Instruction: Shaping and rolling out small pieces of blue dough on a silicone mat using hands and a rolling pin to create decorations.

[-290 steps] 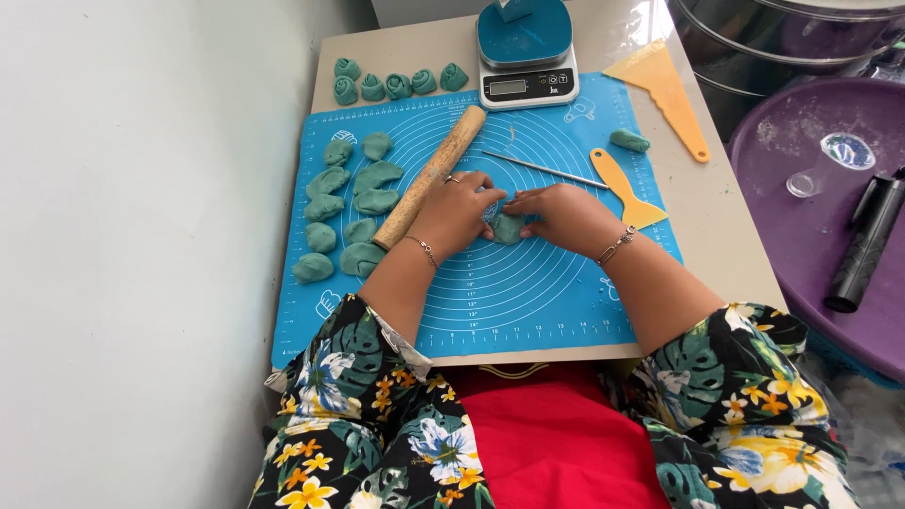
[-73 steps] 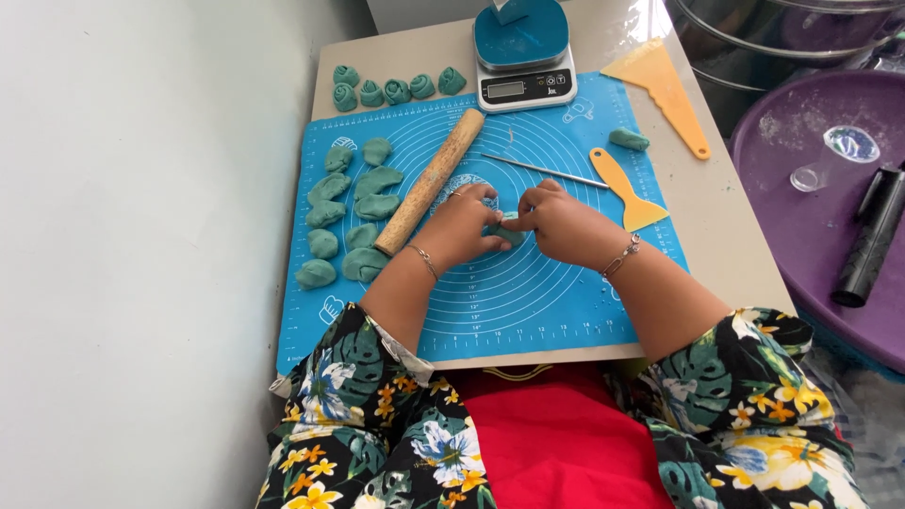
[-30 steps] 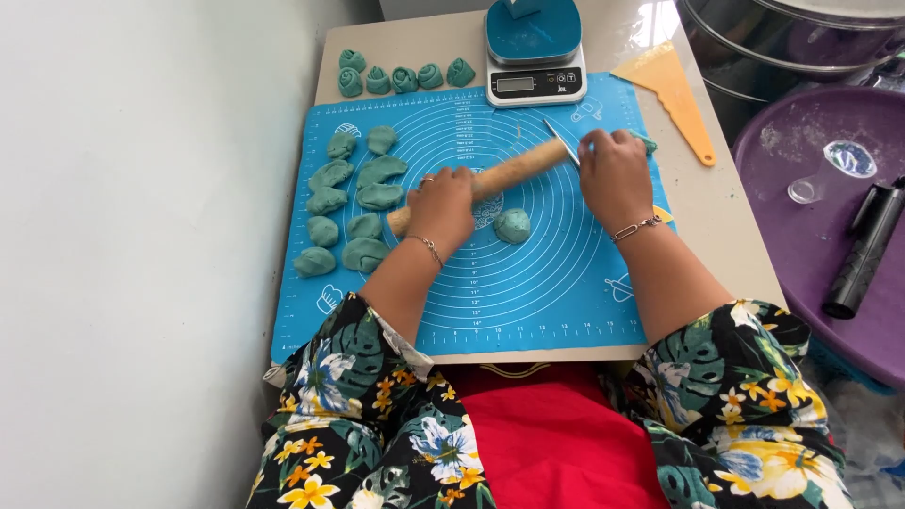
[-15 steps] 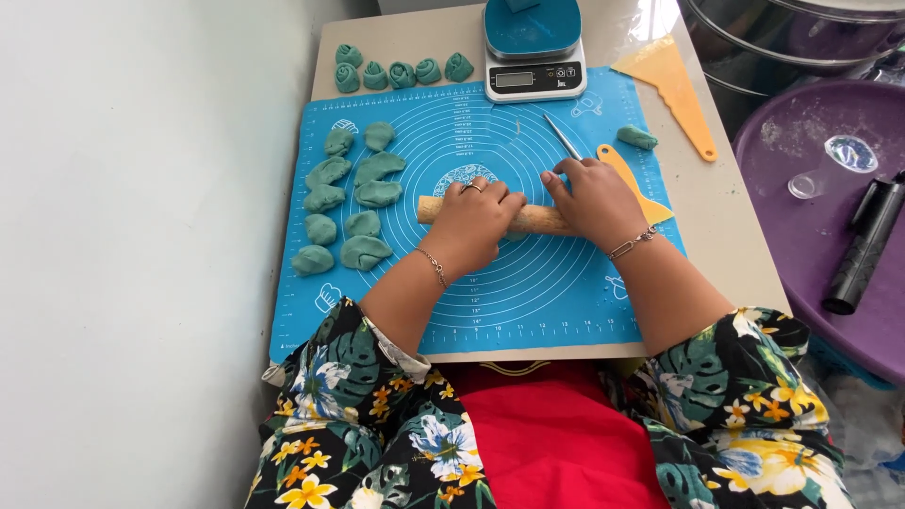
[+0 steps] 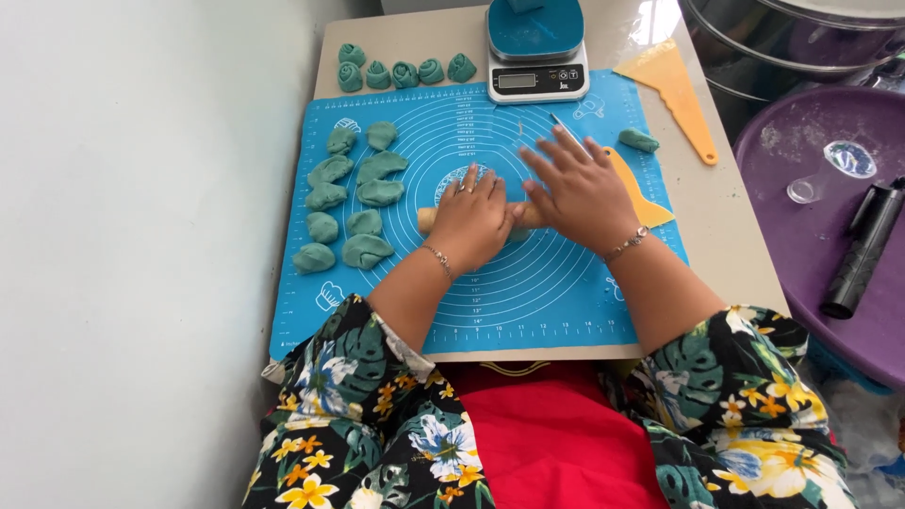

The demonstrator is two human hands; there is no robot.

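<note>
A wooden rolling pin (image 5: 427, 221) lies across the middle of the blue silicone mat (image 5: 528, 292). Both my hands press on top of it. My left hand (image 5: 476, 212) covers its left half and my right hand (image 5: 580, 188) lies flat over its right half, fingers spread. Whatever is under the pin is hidden by my hands. Several folded teal dough pieces (image 5: 366, 250) sit on the left part of the mat. One small teal lump (image 5: 639, 140) lies at the mat's far right.
A row of rolled teal dough pieces (image 5: 405, 73) and a kitchen scale (image 5: 537, 57) stand beyond the mat. A yellow scraper (image 5: 674, 80) lies at the back right, an orange scraper (image 5: 653, 205) beside my right hand. A purple tray (image 5: 811, 217) holds a black cylinder (image 5: 863, 250).
My hands left the dough piece and took up the rolling pin from its slanted place on the left. It now lies crosswise at the mat's centre under both palms, which have slid slightly forward.
</note>
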